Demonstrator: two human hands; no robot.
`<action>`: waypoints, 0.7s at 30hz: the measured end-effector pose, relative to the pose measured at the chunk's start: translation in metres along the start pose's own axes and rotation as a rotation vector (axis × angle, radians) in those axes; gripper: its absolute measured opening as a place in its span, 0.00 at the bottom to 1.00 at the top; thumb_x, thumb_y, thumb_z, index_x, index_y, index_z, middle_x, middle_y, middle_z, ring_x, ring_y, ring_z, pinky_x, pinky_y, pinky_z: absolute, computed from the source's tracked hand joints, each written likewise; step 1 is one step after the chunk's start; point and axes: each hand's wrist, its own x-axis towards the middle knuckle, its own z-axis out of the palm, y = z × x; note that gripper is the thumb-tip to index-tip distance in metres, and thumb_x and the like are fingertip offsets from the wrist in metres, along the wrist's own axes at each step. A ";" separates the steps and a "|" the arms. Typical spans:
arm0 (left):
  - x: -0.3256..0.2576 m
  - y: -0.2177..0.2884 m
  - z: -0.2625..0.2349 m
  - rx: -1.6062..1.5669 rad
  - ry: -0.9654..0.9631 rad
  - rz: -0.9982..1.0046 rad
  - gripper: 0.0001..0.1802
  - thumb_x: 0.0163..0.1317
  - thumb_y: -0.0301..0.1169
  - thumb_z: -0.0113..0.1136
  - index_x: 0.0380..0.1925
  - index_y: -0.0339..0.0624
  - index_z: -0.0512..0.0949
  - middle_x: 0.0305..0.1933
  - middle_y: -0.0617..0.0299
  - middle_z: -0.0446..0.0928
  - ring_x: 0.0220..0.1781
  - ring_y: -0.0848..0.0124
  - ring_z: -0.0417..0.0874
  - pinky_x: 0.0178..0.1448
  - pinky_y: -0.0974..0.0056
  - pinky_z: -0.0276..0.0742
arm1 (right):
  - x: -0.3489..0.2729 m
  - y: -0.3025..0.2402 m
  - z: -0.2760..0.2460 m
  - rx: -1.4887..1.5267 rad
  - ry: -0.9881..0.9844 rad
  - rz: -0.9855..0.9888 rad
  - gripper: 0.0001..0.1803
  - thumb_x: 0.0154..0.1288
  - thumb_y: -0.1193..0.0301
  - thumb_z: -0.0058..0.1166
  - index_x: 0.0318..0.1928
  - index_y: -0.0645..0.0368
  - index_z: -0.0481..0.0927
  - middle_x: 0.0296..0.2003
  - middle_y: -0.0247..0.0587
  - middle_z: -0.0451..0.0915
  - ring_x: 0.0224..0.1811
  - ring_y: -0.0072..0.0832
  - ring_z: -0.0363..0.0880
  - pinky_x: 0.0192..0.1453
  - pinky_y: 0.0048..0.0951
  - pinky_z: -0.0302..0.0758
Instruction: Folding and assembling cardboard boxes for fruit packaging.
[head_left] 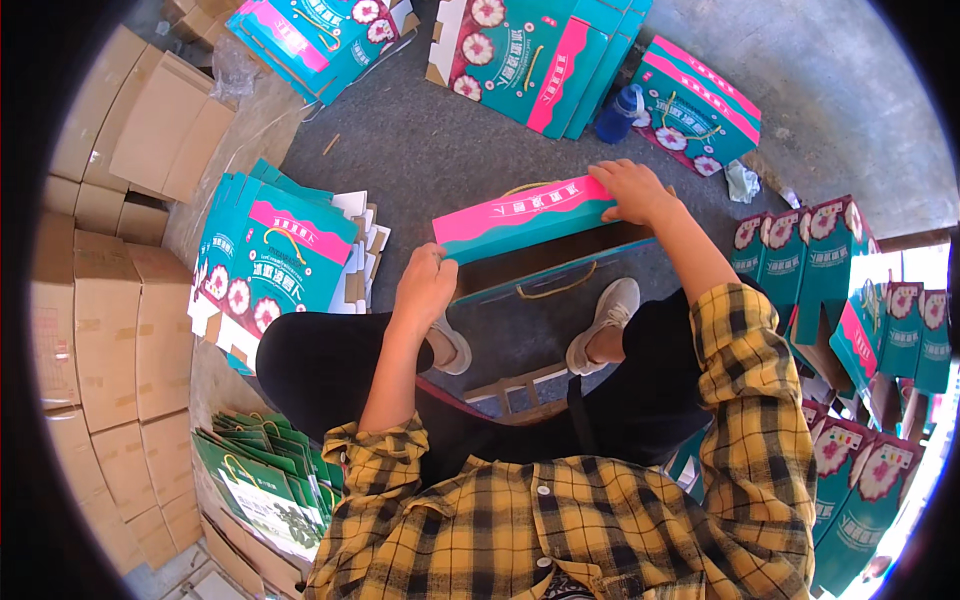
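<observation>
A teal and pink cardboard gift box [528,222] stands in front of me between my feet, its top gaping and its dark inside showing. A yellow cord handle [556,284] hangs on its near side; another cord shows behind the far panel. At the left end of the pink-edged far panel, my left hand [425,283] has its fingers curled closed on the corner. My right hand [632,192] grips the right end of that panel, fingers bent over its top edge. The box's lower part is partly hidden by the near panel.
Flat teal boxes lie stacked at left [318,270] and at the far side [520,60]. A blue bottle [620,113] stands beside a made-up box [697,105]. Rows of finished boxes [800,245] line the right. Brown cartons [105,330] and green bags [265,485] are at left.
</observation>
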 end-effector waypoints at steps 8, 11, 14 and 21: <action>0.024 -0.019 0.027 -0.338 0.070 0.131 0.40 0.68 0.58 0.40 0.62 0.30 0.64 0.70 0.40 0.57 0.75 0.51 0.50 0.75 0.54 0.46 | 0.011 -0.023 0.005 -0.107 -0.086 0.036 0.43 0.41 0.60 0.73 0.58 0.59 0.67 0.51 0.43 0.72 0.55 0.41 0.70 0.55 0.36 0.75; 0.030 -0.023 0.033 -0.444 0.038 0.084 0.44 0.65 0.56 0.47 0.66 0.27 0.55 0.72 0.38 0.49 0.76 0.52 0.47 0.76 0.54 0.45 | 0.006 -0.023 0.011 -0.096 -0.004 0.036 0.41 0.40 0.60 0.74 0.55 0.60 0.69 0.49 0.42 0.73 0.54 0.41 0.71 0.54 0.35 0.76; 0.023 -0.016 0.045 0.055 0.096 0.098 0.53 0.59 0.53 0.58 0.69 0.27 0.43 0.73 0.35 0.46 0.76 0.50 0.48 0.75 0.54 0.50 | 0.003 -0.020 0.013 -0.082 0.005 0.060 0.41 0.40 0.60 0.74 0.55 0.60 0.69 0.49 0.42 0.73 0.54 0.41 0.71 0.55 0.36 0.75; 0.021 -0.017 0.043 0.151 0.029 0.056 0.58 0.55 0.45 0.66 0.69 0.30 0.35 0.69 0.36 0.57 0.69 0.48 0.63 0.67 0.55 0.65 | 0.003 -0.013 0.013 -0.001 0.005 0.025 0.41 0.41 0.61 0.73 0.57 0.58 0.69 0.51 0.43 0.72 0.55 0.41 0.70 0.56 0.38 0.74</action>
